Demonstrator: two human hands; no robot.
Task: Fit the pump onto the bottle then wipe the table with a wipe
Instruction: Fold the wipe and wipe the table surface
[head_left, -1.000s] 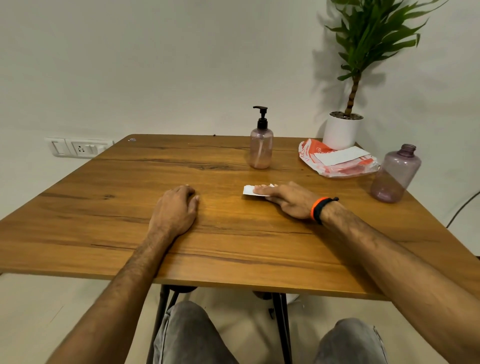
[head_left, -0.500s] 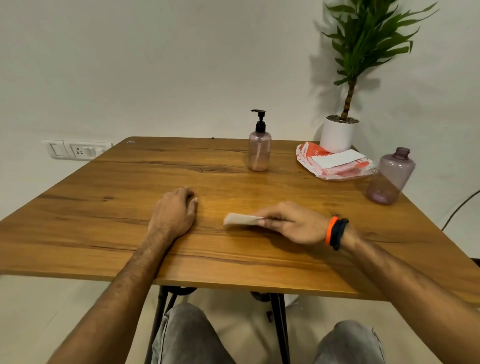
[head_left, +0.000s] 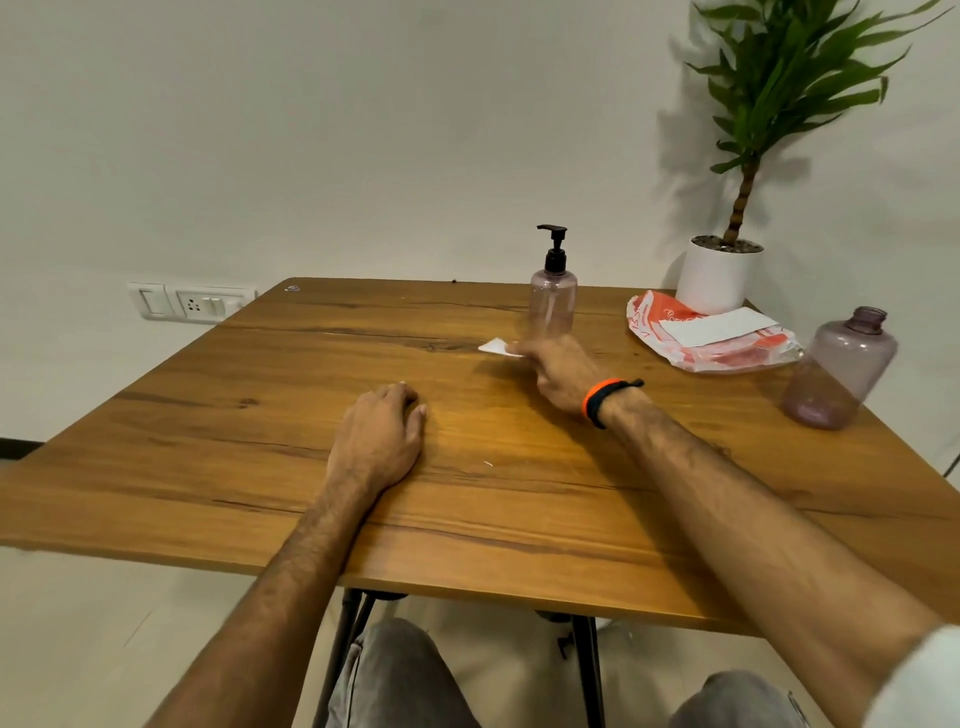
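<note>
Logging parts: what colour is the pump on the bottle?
Black pump, head view.

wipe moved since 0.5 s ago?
Yes. The right hand has pushed the wipe away across the table, now close to the pump bottle.

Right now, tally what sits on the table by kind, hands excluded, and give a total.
Bottles: 2, the pump bottle and the open bottle
Wipes: 1, the wipe under the right hand
Wipe packs: 1, the pack
Potted plants: 1, the plant
Total: 5
</note>
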